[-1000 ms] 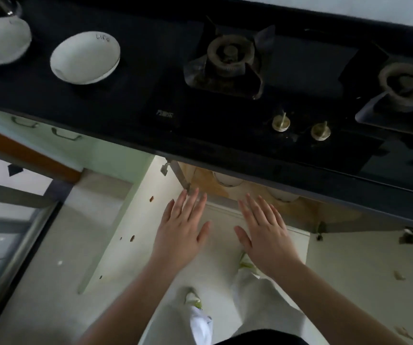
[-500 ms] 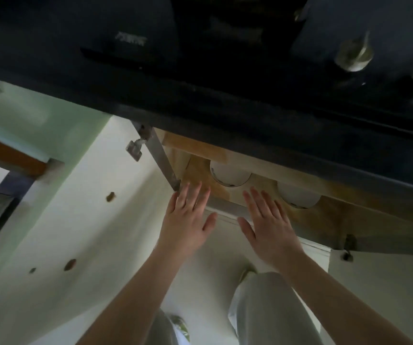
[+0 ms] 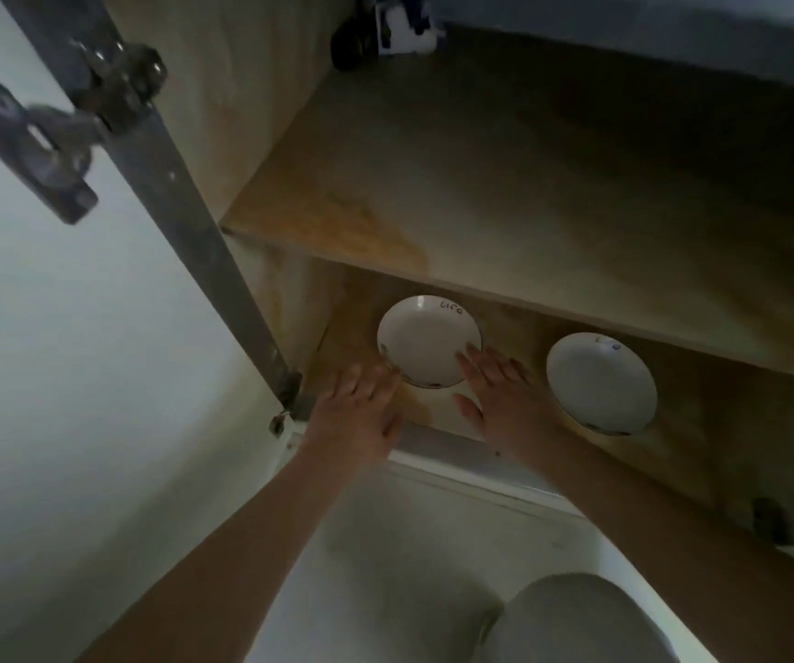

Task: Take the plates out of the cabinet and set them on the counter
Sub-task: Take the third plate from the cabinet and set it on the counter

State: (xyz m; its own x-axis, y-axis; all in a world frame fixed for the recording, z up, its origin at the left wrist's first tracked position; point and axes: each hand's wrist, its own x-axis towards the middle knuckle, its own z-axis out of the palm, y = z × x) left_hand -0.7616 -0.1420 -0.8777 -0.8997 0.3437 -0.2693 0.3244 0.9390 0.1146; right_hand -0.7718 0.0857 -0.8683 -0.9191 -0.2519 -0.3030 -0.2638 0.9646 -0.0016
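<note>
Two white plates lie on the bottom wooden shelf of the open cabinet point(image 3: 744, 452). The left plate point(image 3: 426, 337) has dark lettering on its far rim. The right plate point(image 3: 598, 378) sits apart from it, partly under the upper shelf's edge. My left hand point(image 3: 357, 409) is flat with fingers apart, its fingertips at the left plate's near-left rim. My right hand point(image 3: 498, 387) is also spread, its fingertips over that plate's near-right rim. Neither hand holds anything.
An upper wooden shelf point(image 3: 505, 193) overhangs the plates, with a dark and white object point(image 3: 385, 31) at its back. The open cabinet door point(image 3: 50, 327) and its metal hinge point(image 3: 65, 122) stand at the left. My knee point(image 3: 577, 619) is below.
The view dropped from the stove counter to inside the cabinet. Both hands reached forward onto the bottom shelf and now flank the left plate.
</note>
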